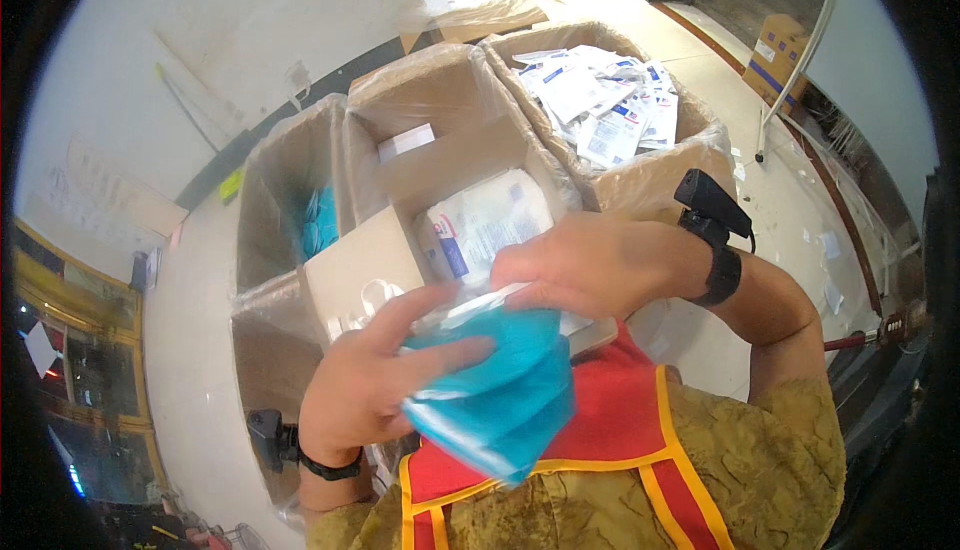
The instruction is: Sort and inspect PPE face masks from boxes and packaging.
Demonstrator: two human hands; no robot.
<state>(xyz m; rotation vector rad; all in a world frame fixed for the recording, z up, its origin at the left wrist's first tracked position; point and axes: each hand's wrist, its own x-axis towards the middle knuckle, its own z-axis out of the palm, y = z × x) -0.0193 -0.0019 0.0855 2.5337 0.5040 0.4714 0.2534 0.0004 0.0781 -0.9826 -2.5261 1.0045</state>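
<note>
Close in front of my chest, a folded teal sheet (500,380) with shiny, film-like highlights hangs between my hands. My left hand (375,370) grips its left side, the fingers lying across its front. With its fingers closed, my right hand (590,265) pinches the white upper edge. Just beyond them stands an open cardboard box (362,260) with flaps raised. Inside it lie flat white packets (490,220) with blue labels, partly covered by my right hand. Whether the teal sheet is sealed in a pouch, I cannot tell.
A large plastic-lined carton (660,185) at the back right holds many white packets (600,100). Another lined carton (285,165) on the left has teal pieces (321,222) in it. A lined carton (420,85) stands behind the box. A wall rises at the left.
</note>
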